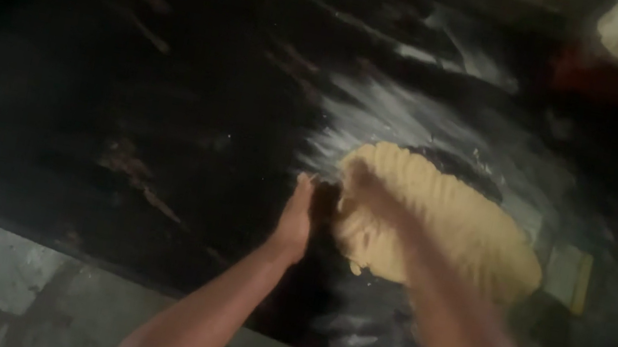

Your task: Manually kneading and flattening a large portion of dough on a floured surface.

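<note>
Head view: flat, pale tan dough sheet point(444, 223) lies on dark, flour-dusted stone counter point(130, 83), right of centre. Left hand point(293, 226) flat, fingers loose, touching dough's left edge. Right hand point(368, 197) blurred on dough; grip can't tell. Best approach, imo: press evenly, keep flour under.

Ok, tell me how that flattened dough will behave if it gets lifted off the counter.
The dough is probably floppy: it lies spread wide and thin, so it would likely sag or tear if lifted. Its surface looks dented under the right hand, so it seems soft. The flour dusted on the dark counter may keep it from sticking.
</note>
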